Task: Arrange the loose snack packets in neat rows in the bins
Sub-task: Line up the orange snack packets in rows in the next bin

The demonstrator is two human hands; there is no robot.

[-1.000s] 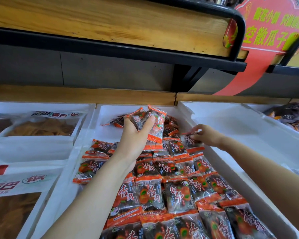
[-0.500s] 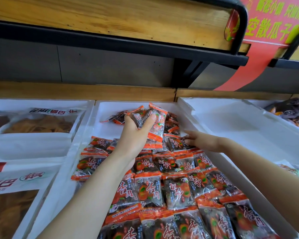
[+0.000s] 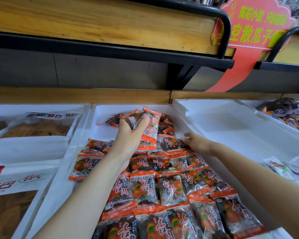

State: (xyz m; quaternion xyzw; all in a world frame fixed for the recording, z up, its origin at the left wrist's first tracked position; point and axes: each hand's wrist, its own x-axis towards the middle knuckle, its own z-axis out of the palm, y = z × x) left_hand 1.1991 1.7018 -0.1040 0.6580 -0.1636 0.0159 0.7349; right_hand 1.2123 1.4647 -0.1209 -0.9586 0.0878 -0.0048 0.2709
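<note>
A white foam bin (image 3: 102, 133) fills the centre of the frame, its lower half laid with rows of snack packets (image 3: 171, 187). Above centre, the left hand (image 3: 129, 137) curls its fingers round a bunch of packets (image 3: 149, 125). Right of centre, the right hand (image 3: 198, 144) rests straight fingers on a single packet (image 3: 171, 144) at the rows' upper edge.

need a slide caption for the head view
Left hand grips a bunch of snack packets above the white bin while right hand touches the far row.

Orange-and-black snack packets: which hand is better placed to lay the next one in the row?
Probably the right hand: its free fingers touch the row's far end in the white foam bin. The left hand grips a bunch of orange-and-black packets.
</note>
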